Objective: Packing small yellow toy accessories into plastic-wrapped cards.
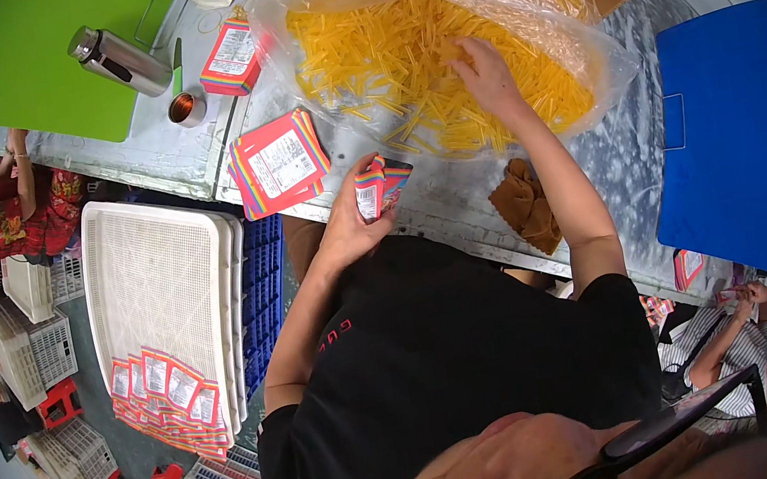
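My left hand (pixel 347 223) is closed around a small packet (pixel 379 186) with rainbow-striped edges and a white label, held just past the table's near edge. Out over a large heap of thin yellow translucent sticks (pixel 381 42), my right hand (pixel 488 78) has its fingers apart and touching the top of the heap. The sticks lie on a clear plastic bag (pixel 601 51) spread across the table. Left of the bag, beside my left hand, sits a stack of similar striped packets (pixel 280 163).
Another packet stack (pixel 230 59), a cup (pixel 186 108) and a steel thermos (pixel 120 60) stand at the far left. A brown cloth (pixel 525 206) lies near the right forearm. Stacked white trays (pixel 158 287) hold packets at left. A blue panel (pixel 744 149) borders the right. Other people sit both sides.
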A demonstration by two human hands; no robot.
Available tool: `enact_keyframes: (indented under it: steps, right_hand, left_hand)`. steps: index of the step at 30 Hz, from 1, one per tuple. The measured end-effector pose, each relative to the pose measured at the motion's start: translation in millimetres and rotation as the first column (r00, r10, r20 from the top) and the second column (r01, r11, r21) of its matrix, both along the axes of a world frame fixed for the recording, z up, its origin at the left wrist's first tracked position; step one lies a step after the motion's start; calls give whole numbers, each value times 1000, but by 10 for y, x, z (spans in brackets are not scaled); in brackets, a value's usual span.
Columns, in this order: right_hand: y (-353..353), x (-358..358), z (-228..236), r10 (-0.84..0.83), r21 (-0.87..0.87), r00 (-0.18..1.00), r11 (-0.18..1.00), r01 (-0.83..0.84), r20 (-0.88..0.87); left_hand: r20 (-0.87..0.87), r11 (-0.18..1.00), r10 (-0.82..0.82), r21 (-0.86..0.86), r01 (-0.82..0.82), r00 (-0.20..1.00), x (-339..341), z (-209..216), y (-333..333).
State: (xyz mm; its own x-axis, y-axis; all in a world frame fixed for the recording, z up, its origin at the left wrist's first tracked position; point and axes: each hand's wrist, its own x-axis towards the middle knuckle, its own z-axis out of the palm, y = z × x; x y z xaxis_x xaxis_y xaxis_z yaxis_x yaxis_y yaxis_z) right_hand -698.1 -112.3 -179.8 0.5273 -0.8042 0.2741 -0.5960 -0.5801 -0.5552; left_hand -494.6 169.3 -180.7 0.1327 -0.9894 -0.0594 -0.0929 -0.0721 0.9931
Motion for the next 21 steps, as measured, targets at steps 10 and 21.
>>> enact_keyframes:
  steps: [10, 21]
  right_hand:
    - [53, 4, 51, -332, 803, 849, 573, -165, 412]
    - [220, -105, -60, 63, 362, 833, 881, -305, 549]
  left_hand:
    - [-43, 997, 6, 74, -3, 999, 13, -99, 36]
    - [12, 999, -17, 46, 16, 1000, -16, -32, 9]
